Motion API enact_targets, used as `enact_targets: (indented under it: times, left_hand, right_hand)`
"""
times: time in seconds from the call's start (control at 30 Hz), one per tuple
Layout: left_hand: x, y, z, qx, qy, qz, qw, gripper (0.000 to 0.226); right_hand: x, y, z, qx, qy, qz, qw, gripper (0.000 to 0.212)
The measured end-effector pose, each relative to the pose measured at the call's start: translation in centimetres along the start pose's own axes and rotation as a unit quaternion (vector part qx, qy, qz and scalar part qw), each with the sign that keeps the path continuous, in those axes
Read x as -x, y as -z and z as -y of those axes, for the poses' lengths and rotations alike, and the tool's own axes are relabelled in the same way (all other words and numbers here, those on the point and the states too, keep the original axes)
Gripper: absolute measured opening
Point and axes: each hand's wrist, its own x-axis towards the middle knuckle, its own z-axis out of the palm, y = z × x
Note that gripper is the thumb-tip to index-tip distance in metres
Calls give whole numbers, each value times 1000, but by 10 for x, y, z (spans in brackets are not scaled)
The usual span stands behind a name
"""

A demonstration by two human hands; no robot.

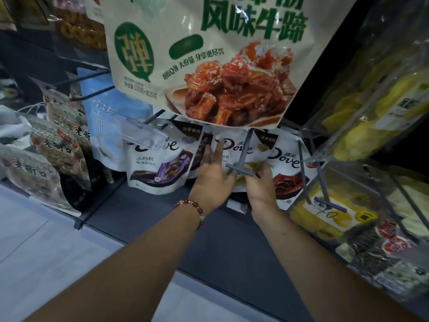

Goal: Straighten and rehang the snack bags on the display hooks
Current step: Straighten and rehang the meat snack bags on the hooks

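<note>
While both hands work it, the middle white Dove chocolate pouch with green-yellow print [234, 149] hangs low on the display, behind the grey T-ended metal hook [240, 169]. Left hand [212, 180]: fingers straight, flat on the pouch face. Right hand [261, 185]: grip curled at the pouch's lower edge beside the hook tip. Risk: hook bar could snag or tear the pouch; neighbouring purple Dove pouch [157, 163] may be knocked askew. Surroundings: large cream beef-snack bag [209, 61] overhead, dark shelf base [139, 212], pale floor [34, 240].

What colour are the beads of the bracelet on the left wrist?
Mostly dark red, with one pale bead, on the bracelet; head view.
</note>
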Motion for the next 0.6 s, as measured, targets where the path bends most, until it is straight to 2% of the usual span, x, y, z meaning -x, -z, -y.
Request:
enact_targets:
  times: [0.03,0.1,0.27,0.43,0.5,0.6]
  left_hand:
    - [2,2,-5,42,18,28,999,95]
    - [0,0,-5,38,35,41,998,98]
    - [6,7,-19,-75,77,97,989,93]
    - [39,26,-41,-255,-13,112,960,72]
    - [55,38,-47,-348,-44,114,930,69]
    - [88,61,-58,-477,-77,129,866,72]
  right_hand:
    - [-3,-1,1,-1,-15,8,1000,38]
    - [-3,-2,5,-16,-20,12,1000,40]
    - [11,13,8,24,-19,20,999,32]
    - [46,36,16,131,18,81,988,45]
    - [65,47,20,225,63,105,967,61]
    - [103,66,31,412,97,172,889,77]
